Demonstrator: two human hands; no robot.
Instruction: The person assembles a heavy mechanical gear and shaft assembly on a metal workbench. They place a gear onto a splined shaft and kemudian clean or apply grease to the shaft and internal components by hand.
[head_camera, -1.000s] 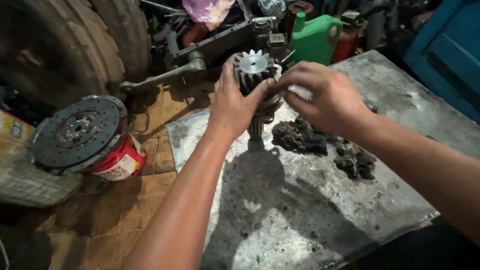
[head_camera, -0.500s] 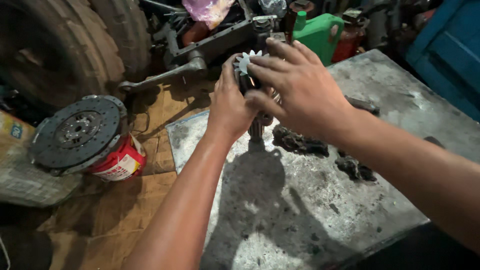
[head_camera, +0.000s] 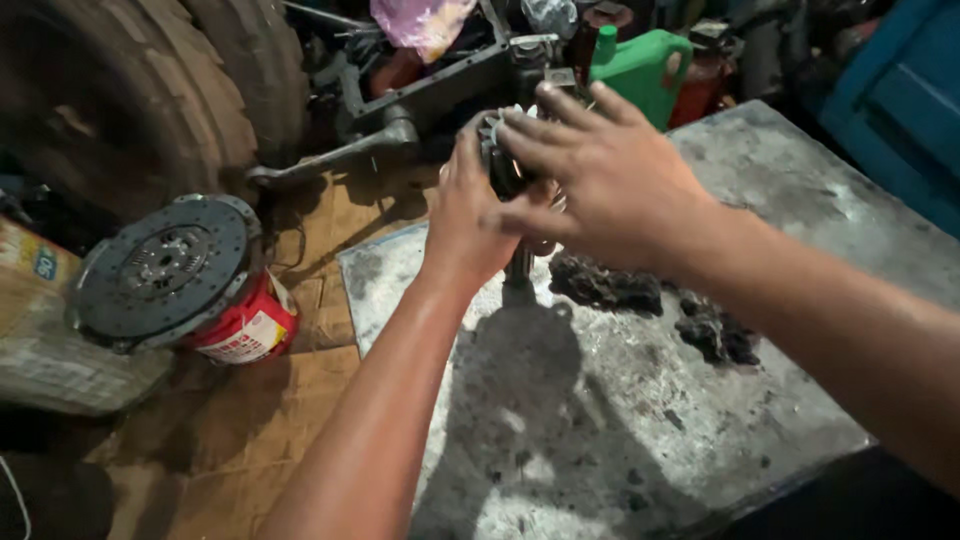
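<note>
A large ribbed tyre (head_camera: 130, 90) fills the upper left of a cluttered workshop floor, and below it a dark clutch disc (head_camera: 160, 268) rests on top of a red tin (head_camera: 245, 328) that stands on brown cardboard (head_camera: 250, 420). At centre, above a grimy grey metal slab (head_camera: 640, 430), the left hand (head_camera: 470, 215) wraps around the near side of a toothed pinion gear (head_camera: 492, 150), whose shaft (head_camera: 518, 268) runs down to the slab. The right hand (head_camera: 600, 180) covers the gear's top and right side, fingers spread over the teeth; it is pressed against the gear, though whether it truly grips cannot be told. Just right of the shaft, lumps of dark grease (head_camera: 650, 300) lie on the slab. Behind the hands sit a grey steel bracket (head_camera: 400, 110) and a green plastic jug (head_camera: 640, 65), with a blue panel (head_camera: 900, 110) at far right. The risk, by the look of it: greasy metal and bare palms could let the heavy gear slip and topple onto the slab, and the tooth edges could nick fingers if it turns suddenly.
</note>
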